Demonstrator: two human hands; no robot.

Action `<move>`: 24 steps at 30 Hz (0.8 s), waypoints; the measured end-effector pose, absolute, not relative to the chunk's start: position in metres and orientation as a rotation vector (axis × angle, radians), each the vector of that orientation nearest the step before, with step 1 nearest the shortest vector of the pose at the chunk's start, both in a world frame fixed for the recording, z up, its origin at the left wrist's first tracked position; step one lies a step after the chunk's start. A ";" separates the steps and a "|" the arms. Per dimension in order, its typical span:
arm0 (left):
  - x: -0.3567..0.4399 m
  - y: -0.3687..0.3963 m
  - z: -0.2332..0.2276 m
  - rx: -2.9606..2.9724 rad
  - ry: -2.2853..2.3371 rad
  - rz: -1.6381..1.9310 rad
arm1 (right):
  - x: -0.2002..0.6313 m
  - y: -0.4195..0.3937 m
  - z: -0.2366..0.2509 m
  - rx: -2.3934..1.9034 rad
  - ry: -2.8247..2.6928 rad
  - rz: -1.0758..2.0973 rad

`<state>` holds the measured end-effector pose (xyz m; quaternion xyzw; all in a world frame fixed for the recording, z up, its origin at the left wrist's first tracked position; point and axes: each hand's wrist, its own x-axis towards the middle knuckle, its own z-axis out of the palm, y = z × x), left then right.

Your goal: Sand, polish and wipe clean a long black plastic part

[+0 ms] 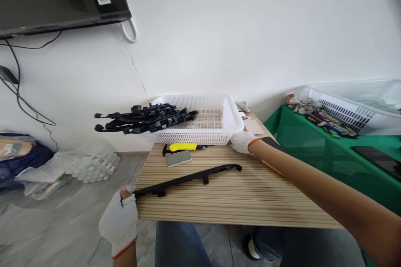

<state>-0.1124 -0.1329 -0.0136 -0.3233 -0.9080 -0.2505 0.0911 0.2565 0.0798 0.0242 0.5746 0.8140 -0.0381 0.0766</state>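
My left hand (120, 219), in a white knit glove with an orange cuff, is closed on the left end of a long black plastic trim strip (184, 178). The strip slants across the striped tabletop, with small tabs on its lower side and a hooked far end. At the front right corner of a white plastic basket (188, 137) is my gloved right hand (242, 142); its fingers do not show clearly. Several similar black plastic strips (144, 119) lie piled over the basket's left side. A phone (252, 125) rests just beyond my right hand.
A yellow utility knife (183, 146), a black caliper (165, 150) and a grey block (179, 158) lie before the basket. To the right, a green-covered table (291, 150) bears gloves (303, 104), tools and another white basket (341, 108). A screen (62, 0) hangs upper left.
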 end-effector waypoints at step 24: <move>-0.111 -0.132 -0.009 -0.957 -2.714 -0.801 | 0.278 0.018 0.003 1.107 2.822 0.116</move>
